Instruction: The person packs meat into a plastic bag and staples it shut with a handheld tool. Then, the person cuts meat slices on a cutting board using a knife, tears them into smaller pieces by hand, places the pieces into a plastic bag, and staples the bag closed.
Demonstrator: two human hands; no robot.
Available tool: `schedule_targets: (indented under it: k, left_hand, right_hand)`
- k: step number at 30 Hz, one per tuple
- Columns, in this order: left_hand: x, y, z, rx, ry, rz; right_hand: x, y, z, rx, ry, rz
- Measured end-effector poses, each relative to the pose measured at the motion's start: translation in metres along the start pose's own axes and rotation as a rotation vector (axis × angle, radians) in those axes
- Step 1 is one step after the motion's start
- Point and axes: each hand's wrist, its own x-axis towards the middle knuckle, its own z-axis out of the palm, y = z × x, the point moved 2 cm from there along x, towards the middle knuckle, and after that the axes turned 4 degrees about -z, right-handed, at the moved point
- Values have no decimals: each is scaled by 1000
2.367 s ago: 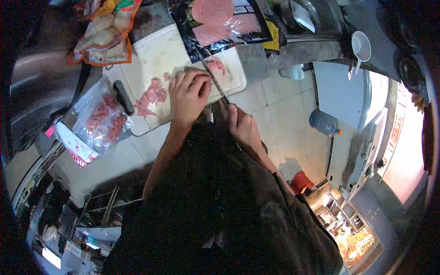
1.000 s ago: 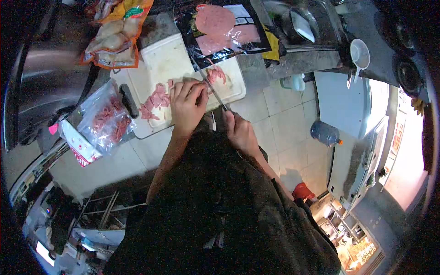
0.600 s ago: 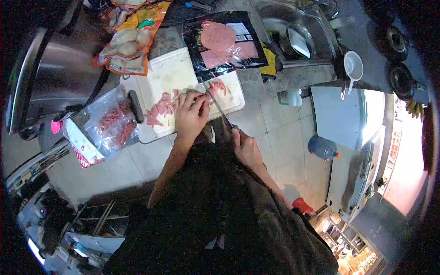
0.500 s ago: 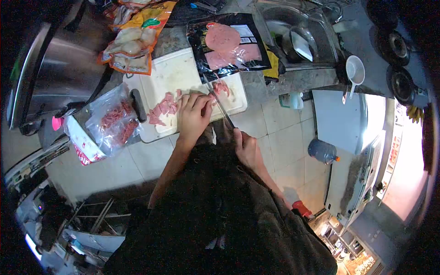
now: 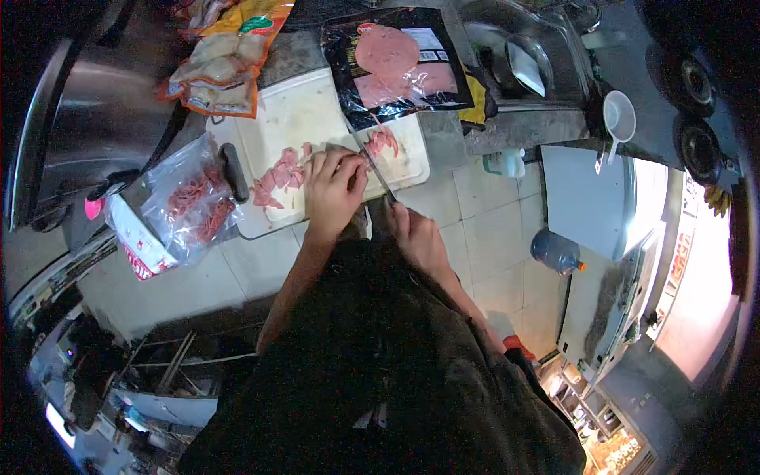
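My right hand (image 5: 419, 239) is wrapped round the handle of a kitchen knife (image 5: 379, 176), whose blade slants up and left over the white cutting board (image 5: 309, 103). Just left of the blade, my left hand (image 5: 334, 190) presses down with curled fingers on pink sliced ham, mostly hidden under the fingertips. Cut ham pieces (image 5: 279, 176) lie left of my left hand, and thin ham strips (image 5: 383, 141) lie right of the blade. At the board's far edge, a black package (image 5: 348, 75) with round ham slices (image 5: 387, 51) overlaps it.
A plastic bag of shredded meat (image 5: 194, 198) lies left of the board, by its dark handle (image 5: 234, 172). An orange food pack (image 5: 229, 59) is behind. Farther right are a sink (image 5: 571, 79), a white ladle-like scoop (image 5: 619, 116) and a blue water jug (image 5: 554, 252).
My right hand has moved slightly left and up, pushing the knife forward along the board. My left hand stays on the ham, and the whole view has shifted slightly.
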Motion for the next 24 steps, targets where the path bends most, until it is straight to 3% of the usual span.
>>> schedule_targets:
  k: [3,7,10,13,19,24]
  left_hand:
    - [0,4,-6,1,35,5]
    - [1,3,-5,-16,31,-4]
    - [-3,-5,1,-12,17,-22]
    - [-2,-6,2,-4,6,-23]
    - [-4,-4,2,-11,27,-2]
    - [-5,2,-8,-2,16,-30]
  right_hand:
    - [-22,9,-4,32,79,-4]
    - [-21,5,-13,24,-24,86]
    - [-19,-7,-15,112,20,17]
    - [-12,-2,-8,5,-70,138]
    - [20,-23,3,-62,-59,67]
    - [-3,1,-2,27,-33,45]
